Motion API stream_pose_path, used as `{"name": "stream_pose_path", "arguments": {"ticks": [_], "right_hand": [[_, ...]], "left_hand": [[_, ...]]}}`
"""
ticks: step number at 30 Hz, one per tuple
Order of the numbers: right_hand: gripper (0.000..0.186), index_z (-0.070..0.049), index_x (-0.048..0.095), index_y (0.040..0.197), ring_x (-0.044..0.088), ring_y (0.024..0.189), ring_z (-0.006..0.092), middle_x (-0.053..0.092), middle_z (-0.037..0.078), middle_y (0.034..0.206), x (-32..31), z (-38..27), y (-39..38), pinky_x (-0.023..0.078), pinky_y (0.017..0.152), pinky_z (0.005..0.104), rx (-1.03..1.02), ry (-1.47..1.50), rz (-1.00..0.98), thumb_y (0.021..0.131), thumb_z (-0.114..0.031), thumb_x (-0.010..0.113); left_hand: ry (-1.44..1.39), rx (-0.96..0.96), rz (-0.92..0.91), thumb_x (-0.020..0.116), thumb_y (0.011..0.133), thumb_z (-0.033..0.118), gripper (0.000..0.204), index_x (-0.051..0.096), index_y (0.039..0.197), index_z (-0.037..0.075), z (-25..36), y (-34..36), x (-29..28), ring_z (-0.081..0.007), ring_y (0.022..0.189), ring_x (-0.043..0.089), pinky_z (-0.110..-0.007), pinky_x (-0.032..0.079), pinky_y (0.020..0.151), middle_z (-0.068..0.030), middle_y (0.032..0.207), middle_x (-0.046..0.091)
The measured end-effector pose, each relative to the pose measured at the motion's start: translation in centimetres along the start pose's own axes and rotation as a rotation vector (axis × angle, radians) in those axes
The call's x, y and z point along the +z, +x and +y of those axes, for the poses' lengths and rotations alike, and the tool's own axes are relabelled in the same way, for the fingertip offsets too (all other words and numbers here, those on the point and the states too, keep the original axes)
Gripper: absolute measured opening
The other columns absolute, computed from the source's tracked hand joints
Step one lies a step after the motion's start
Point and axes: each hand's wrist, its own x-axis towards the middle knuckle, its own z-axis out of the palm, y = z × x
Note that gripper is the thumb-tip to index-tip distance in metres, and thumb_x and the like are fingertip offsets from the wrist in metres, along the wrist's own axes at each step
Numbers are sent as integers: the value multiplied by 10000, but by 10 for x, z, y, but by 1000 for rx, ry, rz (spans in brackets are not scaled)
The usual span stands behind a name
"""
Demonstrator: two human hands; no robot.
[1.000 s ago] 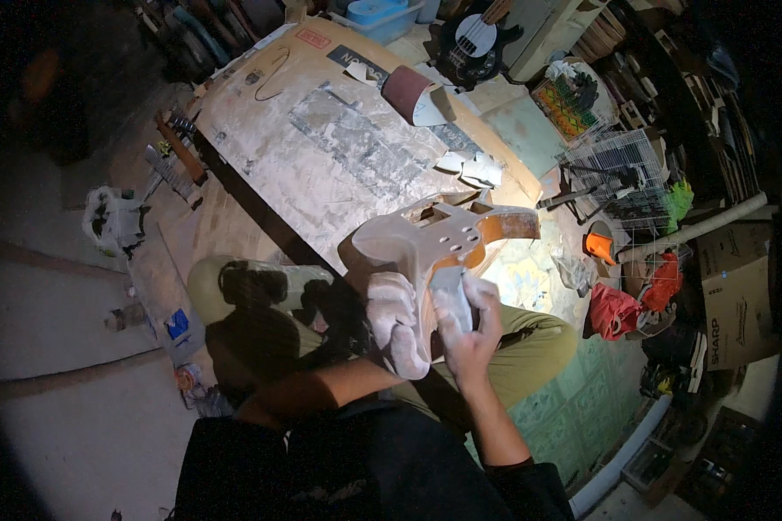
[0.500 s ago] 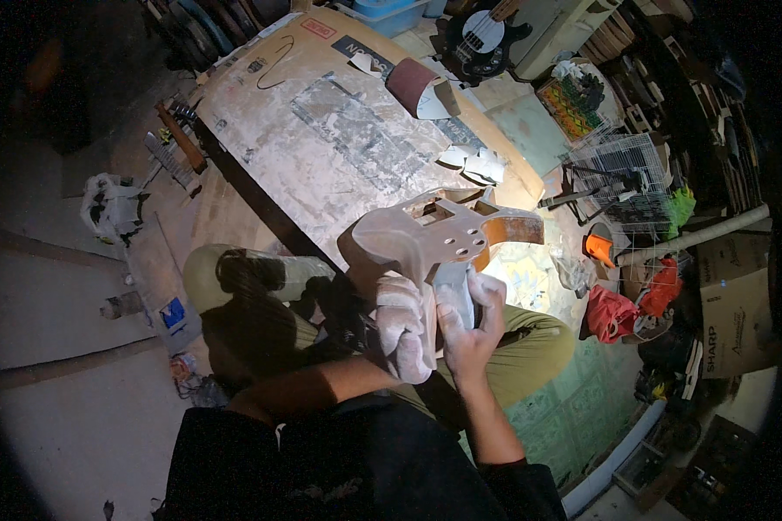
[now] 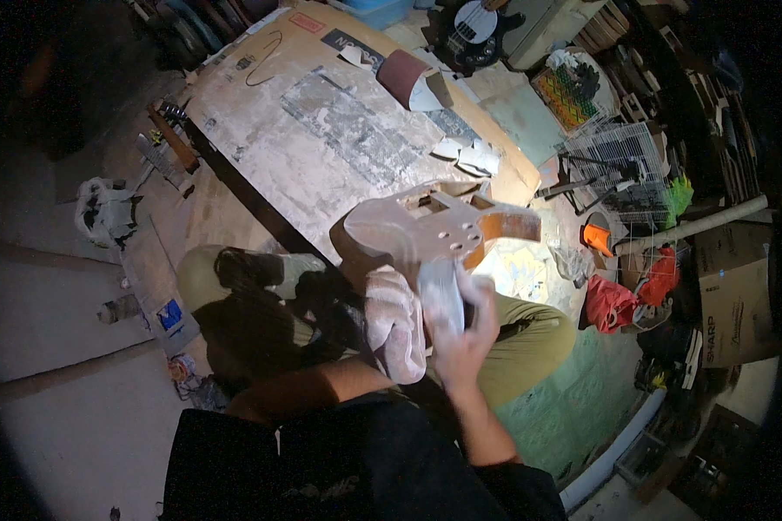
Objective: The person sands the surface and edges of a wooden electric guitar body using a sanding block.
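Observation:
A dusty wooden guitar body (image 3: 391,230), with cavities, drilled holes and amber-coloured edge patches, rests tilted above my lap in front of a dust-covered board (image 3: 269,148). My left hand (image 3: 395,326), white with dust, has its fingers curled round the body's near end. My right hand (image 3: 469,343) holds a grey flat pad or block (image 3: 440,291) against the side of the body; motion smears both the pad and fingers.
Red-brown sandpaper (image 3: 400,78) and torn paper (image 3: 465,156) lie on the board. A black bass guitar (image 3: 469,35) is behind. Wire racks (image 3: 626,174), an orange object (image 3: 597,239), red bags (image 3: 608,304) and cardboard (image 3: 734,295) crowd the right; tools (image 3: 169,152) lie left.
My right hand and the pad have shifted slightly left along the body and are now blurred. The guitar body sits a little further left; my left hand keeps its grip.

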Motion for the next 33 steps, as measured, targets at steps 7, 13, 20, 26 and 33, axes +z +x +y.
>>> {"name": "stream_pose_path", "arguments": {"ticks": [7, 13, 20, 26, 33], "right_hand": [[372, 18, 550, 1137, 549, 994, 211, 543, 104, 1063, 3, -14, 6, 435, 936, 350, 8, 204, 56, 809, -51, 710], [358, 31, 573, 1099, 552, 999, 189, 556, 92, 1052, 3, -25, -23, 436, 930, 332, 30, 439, 96, 793, -56, 737], [355, 20, 569, 1109, 553, 1002, 203, 556, 109, 1053, 7, -31, -29, 447, 908, 340, 39, 581, 122, 790, -57, 706], [425, -17, 534, 1165, 557, 1011, 256, 541, 120, 1081, 4, -26, -6, 458, 951, 419, 108, 80, -7, 821, -163, 735], [396, 21, 578, 1112, 573, 982, 235, 575, 122, 1013, 0, -14, -2, 464, 892, 369, 140, 211, 79, 757, -70, 727]], "left_hand": [[-9, 24, 19, 468, 885, 221, 174, 425, 880, 52, -5, 0, 6, -282, 749, 427, -447, 388, 723, -160, 871, 445], [-3, 9, 20, 466, 884, 215, 168, 425, 877, 51, -3, -1, 1, -282, 753, 428, -446, 388, 726, -162, 874, 448], [10, 62, 58, 463, 883, 207, 162, 426, 873, 50, -12, -1, 6, -282, 758, 429, -445, 387, 730, -164, 877, 450], [23, 51, 50, 455, 888, 194, 149, 434, 867, 49, -3, 8, 10, -276, 769, 425, -442, 388, 741, -163, 880, 451], [-2, -8, 21, 468, 889, 187, 144, 444, 892, 45, 4, -3, -1, -271, 785, 439, -435, 397, 750, -158, 893, 463]]}}
